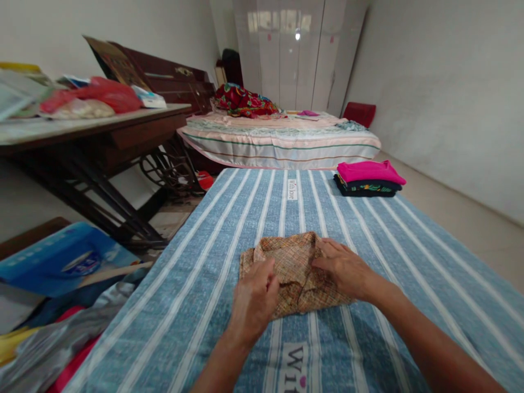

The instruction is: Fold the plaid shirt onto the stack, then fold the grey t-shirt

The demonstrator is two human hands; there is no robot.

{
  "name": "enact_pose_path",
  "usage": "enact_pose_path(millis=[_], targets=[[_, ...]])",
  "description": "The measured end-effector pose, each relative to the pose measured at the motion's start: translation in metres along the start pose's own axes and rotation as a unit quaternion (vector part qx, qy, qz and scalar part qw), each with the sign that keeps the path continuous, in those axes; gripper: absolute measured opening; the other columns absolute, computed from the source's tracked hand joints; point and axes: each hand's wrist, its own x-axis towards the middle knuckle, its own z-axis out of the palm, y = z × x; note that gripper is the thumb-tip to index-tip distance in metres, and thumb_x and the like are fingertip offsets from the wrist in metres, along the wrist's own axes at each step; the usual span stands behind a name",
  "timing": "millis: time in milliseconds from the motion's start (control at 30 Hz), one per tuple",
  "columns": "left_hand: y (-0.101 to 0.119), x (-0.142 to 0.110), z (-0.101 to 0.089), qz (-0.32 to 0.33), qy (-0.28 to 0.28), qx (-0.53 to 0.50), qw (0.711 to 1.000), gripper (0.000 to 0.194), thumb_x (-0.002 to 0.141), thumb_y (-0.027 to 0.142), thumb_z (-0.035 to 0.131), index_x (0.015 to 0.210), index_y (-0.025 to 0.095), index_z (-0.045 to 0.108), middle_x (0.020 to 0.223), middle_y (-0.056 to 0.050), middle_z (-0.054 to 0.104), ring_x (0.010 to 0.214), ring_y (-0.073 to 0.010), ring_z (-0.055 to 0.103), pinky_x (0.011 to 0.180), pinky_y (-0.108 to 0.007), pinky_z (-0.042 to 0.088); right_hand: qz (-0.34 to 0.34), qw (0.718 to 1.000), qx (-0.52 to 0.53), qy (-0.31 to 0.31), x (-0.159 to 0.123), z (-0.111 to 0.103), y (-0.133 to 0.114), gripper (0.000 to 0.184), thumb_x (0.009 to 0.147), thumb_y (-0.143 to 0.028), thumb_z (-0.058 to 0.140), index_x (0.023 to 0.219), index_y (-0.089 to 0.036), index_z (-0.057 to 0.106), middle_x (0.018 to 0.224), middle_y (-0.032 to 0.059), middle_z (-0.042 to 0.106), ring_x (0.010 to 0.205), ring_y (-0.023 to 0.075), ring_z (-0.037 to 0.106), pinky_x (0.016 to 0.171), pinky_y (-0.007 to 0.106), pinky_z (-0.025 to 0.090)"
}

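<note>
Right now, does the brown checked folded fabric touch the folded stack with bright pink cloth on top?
Apart. The head view shows the blue-and-white striped cover plainly visible between the brown checked fabric and the folded stack.

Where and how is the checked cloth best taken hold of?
Probably by its left and right edges, one hand coming in from each side, fingers under and thumbs on top. The checked cloth lies low in folded layers on the striped sheet, so pinching only the top might open the folds.
</note>
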Motion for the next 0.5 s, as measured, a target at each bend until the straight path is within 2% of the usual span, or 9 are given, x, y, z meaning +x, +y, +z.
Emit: enact_pose_path(millis=[133, 267, 367, 500], targets=[[0.009, -0.009, 0.009, 0.054, -0.024, -0.005, 0.998, 0.020, 0.084, 0.020, 0.047, 0.099, 0.020, 0.061, 0.085, -0.004, 0.063, 0.077, -0.0173, 0.060, 0.069, -0.026, 0.045, -0.018, 1.000, 0.011, -0.015, 0.015, 0.002, 0.003, 0.031, 0.073, -0.004, 0.058, 0.095, -0.022, 0.071, 0.130, 0.0111, 0.050, 0.131, 0.0318, 0.032, 0.101, 0.050, 0.035], [0.013, -0.013, 0.015, 0.064, -0.024, -0.009, 0.998, 0.022, 0.084, 0.018, 0.047, 0.102, 0.021, 0.059, 0.088, -0.004, 0.064, 0.081, -0.0177, 0.062, 0.070, -0.026, 0.047, -0.066, 0.996, 0.052, -0.005, 0.027, -0.002, 0.009, 0.022, 0.075, -0.004, 0.056, 0.081, -0.021, 0.070, 0.113, 0.0070, 0.060, 0.121, 0.0261, 0.044, 0.101, 0.045, 0.037], [0.014, -0.017, 0.020, 0.079, -0.011, -0.039, 0.996, 0.025, 0.086, 0.016, 0.043, 0.106, 0.021, 0.056, 0.093, -0.004, 0.065, 0.084, -0.0163, 0.064, 0.073, -0.026, 0.050, -0.084, 0.994, 0.072, -0.018, 0.026, -0.005, 0.014, 0.034, 0.069, 0.001, 0.056, 0.091, -0.023, 0.068, 0.105, 0.0042, 0.061, 0.117, 0.0229, 0.047, 0.104, 0.043, 0.035], [0.014, -0.022, 0.029, 0.098, 0.019, -0.071, 0.992, 0.030, 0.087, 0.014, 0.042, 0.115, 0.021, 0.050, 0.097, -0.005, 0.066, 0.088, -0.0160, 0.066, 0.075, -0.029, 0.053, -0.049, 0.997, 0.039, -0.046, 0.016, -0.003, 0.018, 0.051, 0.063, -0.001, 0.061, 0.110, -0.022, 0.065, 0.123, 0.0103, 0.053, 0.130, 0.0329, 0.031, 0.103, 0.050, 0.033]])
